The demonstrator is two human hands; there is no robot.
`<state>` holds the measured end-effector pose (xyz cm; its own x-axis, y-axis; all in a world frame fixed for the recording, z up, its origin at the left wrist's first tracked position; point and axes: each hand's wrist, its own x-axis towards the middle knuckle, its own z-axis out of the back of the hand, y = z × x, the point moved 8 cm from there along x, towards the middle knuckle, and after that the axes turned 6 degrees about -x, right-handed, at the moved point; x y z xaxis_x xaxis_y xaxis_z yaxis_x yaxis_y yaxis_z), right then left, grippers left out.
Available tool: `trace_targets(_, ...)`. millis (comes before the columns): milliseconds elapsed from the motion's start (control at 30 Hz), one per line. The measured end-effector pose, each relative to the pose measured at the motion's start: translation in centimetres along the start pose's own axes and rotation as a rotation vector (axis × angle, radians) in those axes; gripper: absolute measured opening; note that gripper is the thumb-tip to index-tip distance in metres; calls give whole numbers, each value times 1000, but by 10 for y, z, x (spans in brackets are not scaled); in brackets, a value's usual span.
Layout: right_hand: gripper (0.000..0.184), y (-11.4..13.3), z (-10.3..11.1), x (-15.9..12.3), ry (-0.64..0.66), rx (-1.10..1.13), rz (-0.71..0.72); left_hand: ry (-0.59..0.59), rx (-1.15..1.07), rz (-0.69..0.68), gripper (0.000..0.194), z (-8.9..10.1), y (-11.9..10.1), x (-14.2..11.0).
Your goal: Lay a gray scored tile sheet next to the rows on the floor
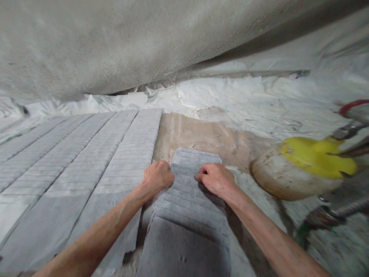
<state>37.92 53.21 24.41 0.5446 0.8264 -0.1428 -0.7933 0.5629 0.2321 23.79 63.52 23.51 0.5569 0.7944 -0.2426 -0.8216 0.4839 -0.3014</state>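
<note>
- Strip (190, 215): grey, pleated crosswise, lies between and under the hands; near end at 6 o'clock, runs on past the fingers. Long axis roughly 6 to 12.
- Left hand (158, 176): at strip's left edge, 9 o'clock side; fingers clenched, look to be grasping that edge.
- Right hand (217, 179): from 3 o'clock side, reaches inward over the strip; thumb and fingertips pinched, look to be grasping it, exact contact hidden.
- Key relation: strip's far end is just past both hands at 12; neither hand clearly nearer.
- Laid strips (86, 169): 9 to 11 o'clock, side by side, slanting 7 to 1.
- Tub (291, 169): yellow top, 2 o'clock, apart from right hand.
- Brown floor (207, 130): 12.
- White sheet (259, 96): farther, 12 to 1.
</note>
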Motion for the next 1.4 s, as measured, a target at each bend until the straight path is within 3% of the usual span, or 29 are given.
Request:
trace_targets(667,15,13,0,-9,-51,-153,147,-33,84,36,18,-6,0,-4)
trace_targets(867,28,17,16,-24,-223,-231,197,22,46,21,15,-5,2,1)
trace_targets(1000,21,21,15,-37,-247,-205,267,11,23,34,15,-3,4,-4)
trace_targets(1167,35,41,-2,-76,-351,-93,499,-84,11,43,17,-5,5,-13)
trace_targets(1300,62,51,-35,-99,-260,-155,669,-186,-21,32,20,7,7,-17)
trace_targets(1400,63,49,-49,-101,-201,-254,672,-350,-66,37,31,27,13,-34)
